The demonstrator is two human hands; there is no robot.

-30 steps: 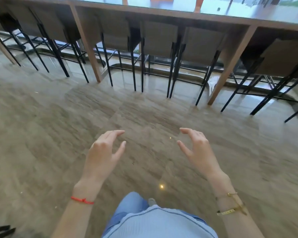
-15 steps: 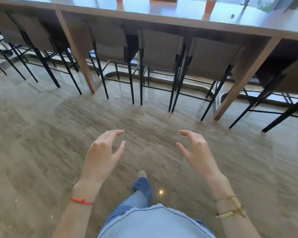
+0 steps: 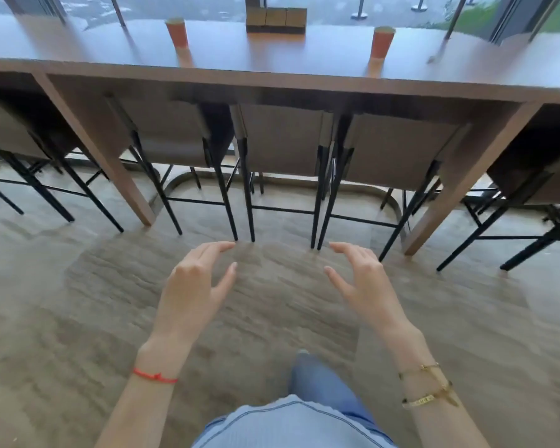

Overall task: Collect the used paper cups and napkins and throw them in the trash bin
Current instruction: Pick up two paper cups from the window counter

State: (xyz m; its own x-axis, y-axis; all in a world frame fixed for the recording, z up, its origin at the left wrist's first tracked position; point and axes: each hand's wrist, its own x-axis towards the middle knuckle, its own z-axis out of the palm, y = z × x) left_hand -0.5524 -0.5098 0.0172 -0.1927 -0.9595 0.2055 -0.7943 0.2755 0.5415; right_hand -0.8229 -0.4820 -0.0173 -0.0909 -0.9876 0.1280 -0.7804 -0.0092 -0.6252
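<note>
Two orange paper cups stand upright on a long wooden counter (image 3: 272, 77) by the window: one cup (image 3: 177, 33) left of centre, the other cup (image 3: 382, 43) to the right. My left hand (image 3: 193, 291) and my right hand (image 3: 366, 286) hover over the floor well short of the counter, fingers loosely spread and curved, holding nothing. No napkins and no trash bin are in view.
Several high stools with black metal legs (image 3: 282, 140) are pushed under the counter between its slanted wooden legs (image 3: 446, 202). A row of small wooden blocks (image 3: 276, 18) sits at the counter's far edge. My leg in blue jeans (image 3: 317, 379) steps forward on the stone floor.
The view has moved closer to the counter and tilted up, so the counter top and both cups now show. My hands keep the same pose; my leg has swung forward.
</note>
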